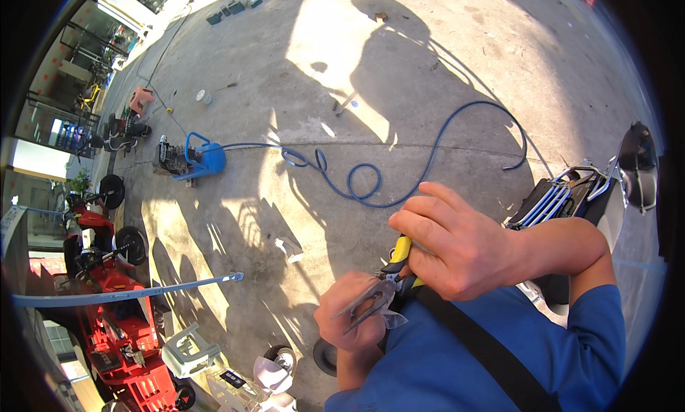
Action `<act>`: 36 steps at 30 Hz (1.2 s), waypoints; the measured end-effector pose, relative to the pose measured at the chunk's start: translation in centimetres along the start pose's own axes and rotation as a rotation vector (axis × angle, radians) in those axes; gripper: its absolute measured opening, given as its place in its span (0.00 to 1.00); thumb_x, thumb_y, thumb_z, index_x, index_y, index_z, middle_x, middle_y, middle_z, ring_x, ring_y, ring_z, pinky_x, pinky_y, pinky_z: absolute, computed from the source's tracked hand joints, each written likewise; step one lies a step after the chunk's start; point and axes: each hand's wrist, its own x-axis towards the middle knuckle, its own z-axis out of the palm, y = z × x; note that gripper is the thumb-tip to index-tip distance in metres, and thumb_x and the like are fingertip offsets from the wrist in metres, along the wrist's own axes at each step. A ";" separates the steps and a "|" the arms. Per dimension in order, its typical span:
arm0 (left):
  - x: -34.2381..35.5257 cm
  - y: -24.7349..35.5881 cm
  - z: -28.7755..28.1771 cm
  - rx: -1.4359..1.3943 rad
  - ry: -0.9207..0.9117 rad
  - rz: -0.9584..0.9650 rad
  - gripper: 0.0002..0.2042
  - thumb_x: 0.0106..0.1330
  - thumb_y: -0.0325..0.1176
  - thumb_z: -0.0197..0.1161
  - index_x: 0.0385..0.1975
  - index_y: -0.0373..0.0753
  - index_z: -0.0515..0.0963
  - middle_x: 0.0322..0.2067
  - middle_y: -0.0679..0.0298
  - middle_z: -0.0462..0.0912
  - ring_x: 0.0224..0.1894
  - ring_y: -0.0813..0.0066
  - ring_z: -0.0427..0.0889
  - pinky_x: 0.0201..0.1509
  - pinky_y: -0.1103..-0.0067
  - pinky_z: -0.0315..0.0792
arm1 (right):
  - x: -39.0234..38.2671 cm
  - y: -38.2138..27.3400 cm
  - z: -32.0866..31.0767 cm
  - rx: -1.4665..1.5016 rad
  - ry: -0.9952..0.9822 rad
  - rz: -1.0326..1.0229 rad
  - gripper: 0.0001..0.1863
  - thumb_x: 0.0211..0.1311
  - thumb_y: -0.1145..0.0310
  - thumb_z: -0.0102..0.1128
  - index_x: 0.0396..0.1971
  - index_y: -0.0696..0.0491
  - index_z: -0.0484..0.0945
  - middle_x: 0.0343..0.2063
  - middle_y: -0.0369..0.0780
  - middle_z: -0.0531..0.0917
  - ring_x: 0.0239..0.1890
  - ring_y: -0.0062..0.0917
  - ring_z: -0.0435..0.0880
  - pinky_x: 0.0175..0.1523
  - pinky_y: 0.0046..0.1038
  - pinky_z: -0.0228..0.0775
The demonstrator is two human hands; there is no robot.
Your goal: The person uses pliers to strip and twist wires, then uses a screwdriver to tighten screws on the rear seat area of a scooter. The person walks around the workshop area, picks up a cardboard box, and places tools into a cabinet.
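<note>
Your right hand grips the yellow-and-black pliers, their head toward eight o'clock. There, your left hand pinches a flat grey piece, just beside the pliers' head; I can't tell whether they touch.

Yellow-handled pliers at a flat grey piece

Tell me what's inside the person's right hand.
In the right hand is a yellow-and-black-handled tool, probably pliers. Part of its grip and its metal head show, near the left hand. The palm and whatever the fingers cover can't be seen.
</note>
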 end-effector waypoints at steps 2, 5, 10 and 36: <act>0.0 0.0 0.0 0.021 -0.004 0.020 0.09 0.61 0.12 0.60 0.41 0.25 0.79 0.27 0.50 0.86 0.27 0.59 0.86 0.31 0.71 0.80 | 0.0 0.1 -0.3 -0.008 -0.016 -0.023 0.11 0.42 0.70 0.64 0.22 0.62 0.75 0.42 0.54 0.80 0.44 0.45 0.82 0.50 0.48 0.77; 0.0 0.0 0.0 0.041 -0.017 0.031 0.08 0.63 0.14 0.62 0.41 0.25 0.79 0.28 0.50 0.86 0.27 0.58 0.87 0.31 0.71 0.80 | -0.1 0.2 -0.9 0.024 -0.100 -0.017 0.12 0.43 0.69 0.65 0.24 0.61 0.76 0.41 0.53 0.80 0.42 0.43 0.82 0.46 0.43 0.77; -0.2 0.2 0.0 -0.021 -0.031 -0.003 0.07 0.65 0.16 0.63 0.42 0.25 0.79 0.28 0.49 0.86 0.27 0.58 0.87 0.31 0.71 0.80 | 0.1 0.8 0.6 0.110 0.094 0.009 0.16 0.44 0.69 0.65 0.34 0.60 0.77 0.41 0.51 0.81 0.39 0.40 0.83 0.41 0.37 0.75; -1.0 -2.4 -2.3 0.076 0.025 -0.029 0.05 0.71 0.19 0.60 0.43 0.26 0.77 0.29 0.50 0.85 0.26 0.69 0.84 0.29 0.78 0.77 | -0.7 0.1 6.4 0.453 0.031 0.199 0.19 0.43 0.72 0.70 0.36 0.55 0.73 0.38 0.47 0.80 0.36 0.42 0.81 0.40 0.39 0.74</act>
